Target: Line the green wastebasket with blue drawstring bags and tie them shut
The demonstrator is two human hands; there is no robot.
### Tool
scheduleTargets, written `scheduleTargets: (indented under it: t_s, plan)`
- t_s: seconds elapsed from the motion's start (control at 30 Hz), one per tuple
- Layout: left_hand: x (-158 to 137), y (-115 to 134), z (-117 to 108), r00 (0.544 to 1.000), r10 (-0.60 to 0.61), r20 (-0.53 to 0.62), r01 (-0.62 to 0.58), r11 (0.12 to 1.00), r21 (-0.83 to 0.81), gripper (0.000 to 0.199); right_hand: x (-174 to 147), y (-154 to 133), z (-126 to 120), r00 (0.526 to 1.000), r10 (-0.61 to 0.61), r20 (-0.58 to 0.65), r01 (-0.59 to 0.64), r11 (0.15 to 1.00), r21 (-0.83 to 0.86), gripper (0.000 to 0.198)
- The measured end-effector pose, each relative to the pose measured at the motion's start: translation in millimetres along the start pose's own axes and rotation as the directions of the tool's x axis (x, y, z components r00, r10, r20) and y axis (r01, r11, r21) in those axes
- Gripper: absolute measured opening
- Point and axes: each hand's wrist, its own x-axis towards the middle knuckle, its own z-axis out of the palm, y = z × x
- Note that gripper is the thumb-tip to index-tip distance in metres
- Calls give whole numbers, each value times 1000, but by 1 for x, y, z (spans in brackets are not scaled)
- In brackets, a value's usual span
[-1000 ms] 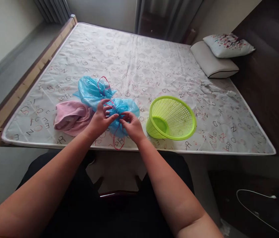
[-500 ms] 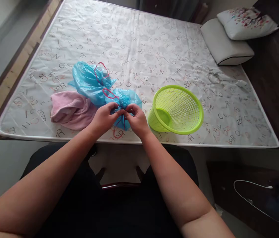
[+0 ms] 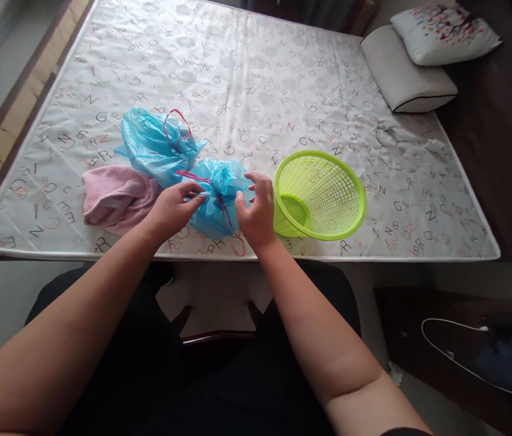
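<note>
A smaller blue plastic bag (image 3: 212,221) with a red drawstring (image 3: 225,212) lies near the mattress's front edge, its top gathered into a bunch. My left hand (image 3: 177,204) pinches part of this bag at its left side, thumb and fingers pressed together. On the bag's right my right hand (image 3: 258,209) is open, its fingers apart and nothing between them. A larger blue plastic bag (image 3: 153,145) with a red loop rests just behind, up against the smaller one. Beside my left hand is a crumpled pink cloth (image 3: 117,197).
A lime-green mesh basket (image 3: 358,206) stands tilted to the right of my right hand. All of this is on a letter-patterned mattress (image 3: 274,72). A beige cushion (image 3: 412,75) and a floral pillow (image 3: 444,33) lie at the far right. Below right, a white cable (image 3: 437,348) trails over a dark surface.
My hands have moved apart from the bag's gathered top. The right hand has let go and spread its fingers; the left has shifted left, still pinching. The view has shifted slightly.
</note>
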Motion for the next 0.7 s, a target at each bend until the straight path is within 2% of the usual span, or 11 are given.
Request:
scheduleTargets:
  t_s: [0.1,0.2,0.27,0.4,0.5,0.57,0.63,0.7]
  plan:
    - [-2,5,5,999,40,17,-38,993,-109,28,-1,-8,-1,981,-102,167,102,995,7,28]
    - [-2,8,9,998,38,46,-29,983,-180,27,-3,-5,2,949,-84,302,68,996,64,18]
    - [0,5,10,999,7,37,1,976,-218,23,-3,-1,4,947,-49,319,23,996,86,15]
    - [5,-5,9,994,-107,-11,99,950,-297,20,0,5,1,975,-5,220,-14,996,85,16]
    - [7,-11,5,988,-145,-58,131,971,-199,19,2,8,0,987,31,159,-43,996,76,14]
    - [7,-11,3,989,-105,-109,99,993,-57,15,1,10,2,990,49,136,-60,995,78,12]
    - [5,-8,1,985,15,-173,-4,998,67,10,0,10,4,990,72,122,-83,993,88,10]
    - [2,-1,1,958,178,-226,-147,978,144,17,-1,8,5,987,92,129,-106,988,109,8]
